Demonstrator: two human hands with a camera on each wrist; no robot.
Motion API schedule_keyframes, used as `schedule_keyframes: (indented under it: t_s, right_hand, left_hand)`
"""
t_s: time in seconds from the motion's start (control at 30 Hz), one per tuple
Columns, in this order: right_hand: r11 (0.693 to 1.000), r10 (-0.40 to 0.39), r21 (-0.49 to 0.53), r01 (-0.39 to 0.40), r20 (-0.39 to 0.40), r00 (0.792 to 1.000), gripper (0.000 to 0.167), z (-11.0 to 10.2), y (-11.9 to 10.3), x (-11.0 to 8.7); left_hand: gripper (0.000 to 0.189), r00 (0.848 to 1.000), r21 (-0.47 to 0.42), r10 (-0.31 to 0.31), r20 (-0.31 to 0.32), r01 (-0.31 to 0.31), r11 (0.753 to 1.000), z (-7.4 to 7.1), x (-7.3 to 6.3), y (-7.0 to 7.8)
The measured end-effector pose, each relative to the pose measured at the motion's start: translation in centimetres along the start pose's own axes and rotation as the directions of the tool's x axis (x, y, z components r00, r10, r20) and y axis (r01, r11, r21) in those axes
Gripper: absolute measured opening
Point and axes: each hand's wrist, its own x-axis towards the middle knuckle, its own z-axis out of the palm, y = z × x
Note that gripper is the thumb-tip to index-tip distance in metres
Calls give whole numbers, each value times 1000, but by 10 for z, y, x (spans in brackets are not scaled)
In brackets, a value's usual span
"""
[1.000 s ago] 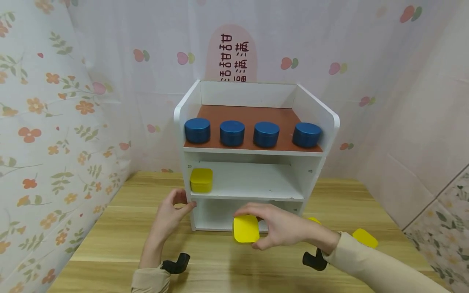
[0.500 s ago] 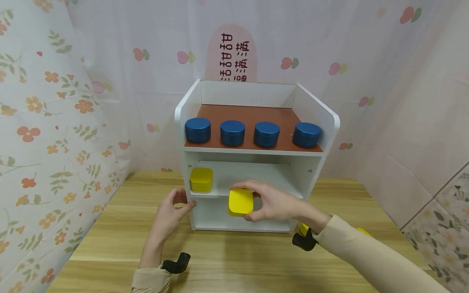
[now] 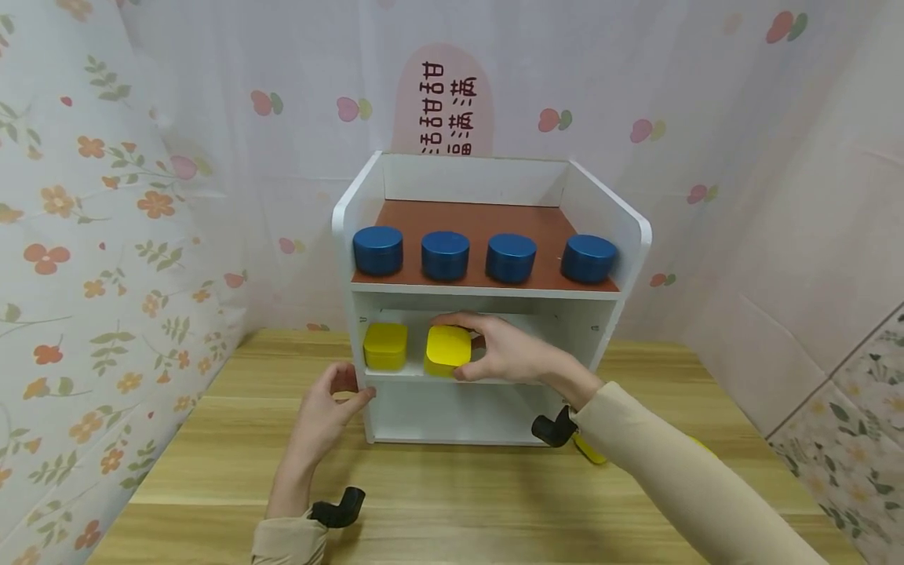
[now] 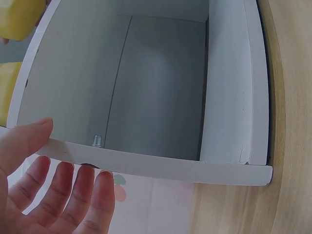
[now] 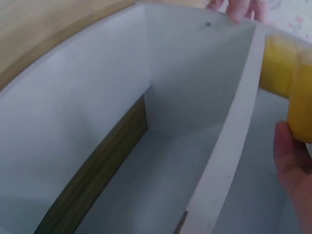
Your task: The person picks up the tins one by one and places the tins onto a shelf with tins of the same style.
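Note:
A yellow square box [image 3: 446, 353] with rounded corners is gripped in my right hand [image 3: 519, 353], thumb and fingers on its sides, at the front of the middle level of a white shelf unit [image 3: 459, 412]. Left of it, a second yellow box [image 3: 384, 347] sits at that level's left end, with a small gap between the two in the head view. My left hand [image 3: 328, 416] holds the front edge of the unit's left side panel. In the left wrist view, the thumb [image 4: 29, 141] lies on one side of that panel and the fingers [image 4: 80, 195] are on the other.
Several round blue tins [image 3: 511, 257] line the front of the brown top level. Another yellow box [image 3: 589, 450] rests on the wooden table [image 3: 424, 510], partly hidden behind my right wrist. A further yellow edge [image 3: 701, 445] shows beyond the right sleeve. Patterned curtains enclose the back and sides.
My right hand has carried the yellow box up from in front of the bottom level and slightly left to the middle level. The left hand has stayed on the panel.

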Motion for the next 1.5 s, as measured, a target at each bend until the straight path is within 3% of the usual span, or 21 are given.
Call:
schedule_keyframes:
  t_s: [0.57,1.27,1.5]
  right_hand:
    - [993,115,26,-115,12,993,68,-3,13,16]
    - [993,113,25,-115,75,991,66,-2,16,21]
    - [992,92,89,-90,-16,996,74,3,15,21]
  left_hand:
    - [36,1000,-2,2,5,-2,1000,0,0,1]
    - [37,999,1,-23,25,23,1000,1,-1,1]
    - [38,1000,1,-13,24,13,1000,0,1,0]
